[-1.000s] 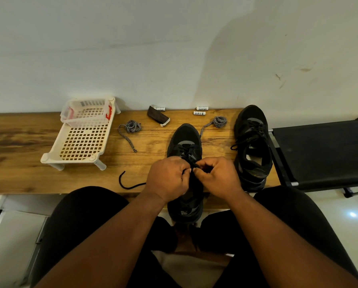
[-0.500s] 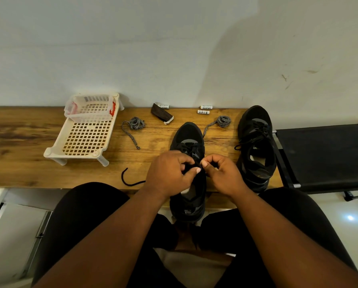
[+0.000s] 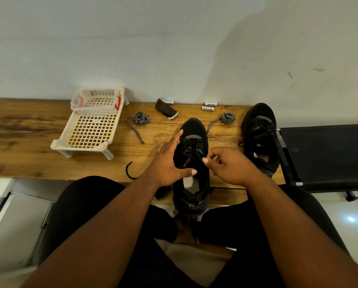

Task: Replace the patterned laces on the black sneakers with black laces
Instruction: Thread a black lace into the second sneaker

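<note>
A black sneaker (image 3: 192,161) stands toe-away at the wooden table's (image 3: 28,146) front edge, with black lace threaded through its eyelets. My left hand (image 3: 168,161) is spread open against the sneaker's left side, thumb across its opening. My right hand (image 3: 226,167) is curled at the sneaker's right side, thumb and forefinger pinched at the black lace by the upper eyelets. A loose end of black lace (image 3: 129,170) curls on the table left of my left wrist. The second black sneaker (image 3: 259,138), with black laces, stands to the right. Two coiled patterned laces (image 3: 139,119) (image 3: 228,118) lie behind.
A white perforated plastic basket (image 3: 90,129) sits at the back left. A dark folded object (image 3: 165,110) and small white batteries (image 3: 208,106) lie by the wall. A black bench (image 3: 323,154) adjoins the table's right end. My legs are under the table's front edge.
Both hands were pinched together on the lace over the sneaker's tongue. They have come apart: the left hand opened and spread along the shoe's left side, the right moved to its right side.
</note>
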### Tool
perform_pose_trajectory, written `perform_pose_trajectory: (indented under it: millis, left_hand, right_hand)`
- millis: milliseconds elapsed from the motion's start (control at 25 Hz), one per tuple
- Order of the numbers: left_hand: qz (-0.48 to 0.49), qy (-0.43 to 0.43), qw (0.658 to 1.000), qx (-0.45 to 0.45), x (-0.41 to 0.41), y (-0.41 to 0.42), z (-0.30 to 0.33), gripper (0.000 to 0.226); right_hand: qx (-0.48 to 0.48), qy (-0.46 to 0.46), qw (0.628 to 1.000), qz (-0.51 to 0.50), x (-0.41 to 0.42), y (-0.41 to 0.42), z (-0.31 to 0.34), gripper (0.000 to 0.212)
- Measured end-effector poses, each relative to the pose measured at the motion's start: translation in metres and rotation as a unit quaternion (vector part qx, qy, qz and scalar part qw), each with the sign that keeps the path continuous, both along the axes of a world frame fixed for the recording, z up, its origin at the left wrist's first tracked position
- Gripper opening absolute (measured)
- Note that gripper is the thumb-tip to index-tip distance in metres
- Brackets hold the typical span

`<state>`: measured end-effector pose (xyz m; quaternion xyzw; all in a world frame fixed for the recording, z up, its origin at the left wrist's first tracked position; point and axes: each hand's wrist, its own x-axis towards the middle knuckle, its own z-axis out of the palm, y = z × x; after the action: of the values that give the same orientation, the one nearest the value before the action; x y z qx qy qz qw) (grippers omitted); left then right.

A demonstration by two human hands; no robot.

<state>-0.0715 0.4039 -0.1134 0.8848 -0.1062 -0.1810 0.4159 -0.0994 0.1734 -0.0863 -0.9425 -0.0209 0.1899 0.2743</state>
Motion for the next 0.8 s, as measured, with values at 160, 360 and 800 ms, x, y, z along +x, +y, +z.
perform_pose_trajectory:
  millis: [160, 360, 800]
  left_hand:
    - [0.018, -0.018, 1.0, -0.004, -0.003, -0.005, -0.008, 0.134]
    - [0.016, 0.017, 1.0, -0.009, -0.003, -0.007, -0.01, 0.131]
    - [0.007, 0.103, 0.988, 0.116, -0.006, 0.001, 0.011, 0.12]
  right_hand:
    - [0.445, -0.081, 0.877, -0.164, 0.0, 0.008, 0.011, 0.029]
    - [0.226, -0.039, 0.96, -0.161, 0.002, 0.004, 0.022, 0.022]
    - [0.223, -0.143, 0.944, -0.195, -0.001, -0.023, 0.049, 0.027]
